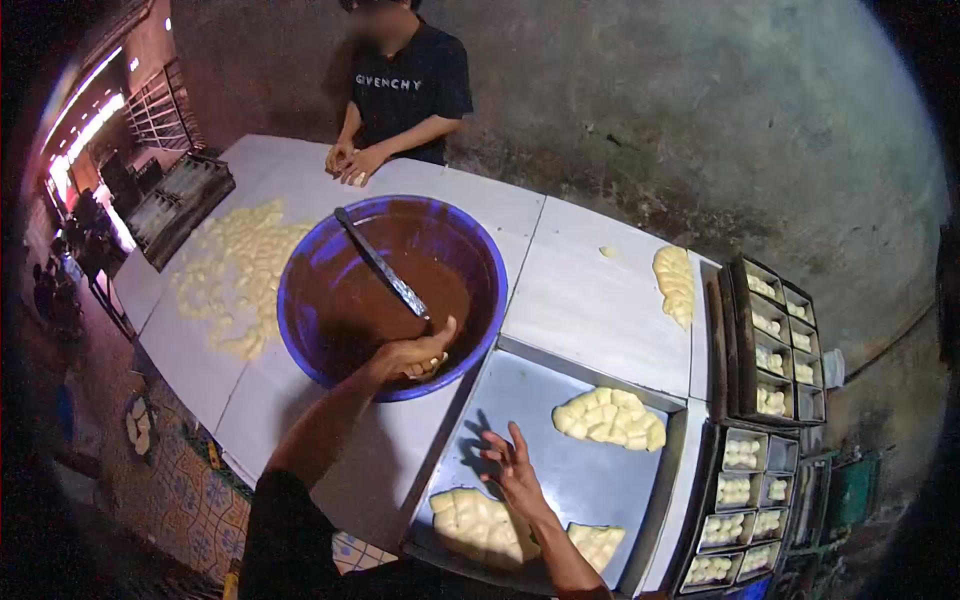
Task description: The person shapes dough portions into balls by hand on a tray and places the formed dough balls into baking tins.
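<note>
My left hand point(412, 357) is over the near right side of a purple basin point(492, 250), its fingers curled and its thumb up. What lies inside the fingers is hidden. Brown, paste-like filling point(355, 310) covers the basin's bottom, and a long flat metal tool point(375, 258) leans from the far rim down into it. Above a large metal tray point(520, 385), my right hand point(514, 475) hangs with spread fingers and nothing in them. Pale dough pieces lie in that tray in clusters: one dough cluster point(608, 418) at the far right, another point(478, 525) near my right wrist.
Many dough pieces point(235, 270) lie left of the basin on the white table point(590, 315). Across it a person point(410, 90) handles a small piece with both hands. Divided baking pans point(770, 340) holding dough stand at the right. A dough strip point(674, 287) lies near the far edge.
</note>
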